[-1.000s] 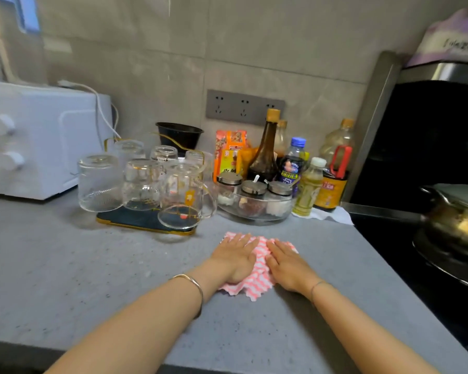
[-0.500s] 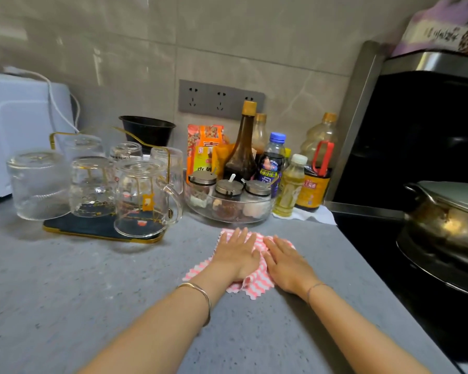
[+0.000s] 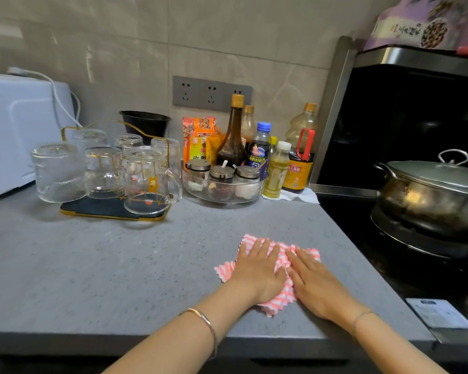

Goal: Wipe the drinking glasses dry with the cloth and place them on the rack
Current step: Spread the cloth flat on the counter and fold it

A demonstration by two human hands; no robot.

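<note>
A pink-and-white striped cloth lies flat on the grey counter. My left hand and my right hand rest palm-down on it, side by side, fingers stretched out. Several clear drinking glasses stand upside down at the back left: a ribbed one on the bare counter beside the rack, a handled mug and others on the gold-wire rack with its dark tray. Both hands are well to the right of the glasses.
A white appliance stands at the far left. Behind the cloth are a glass bowl of spice jars, sauce bottles and snack packets. A black stove with a lidded pot lies to the right.
The camera view has swung a little from side to side. Both hands stay flat on the cloth in the same spot; the glasses have not moved.
</note>
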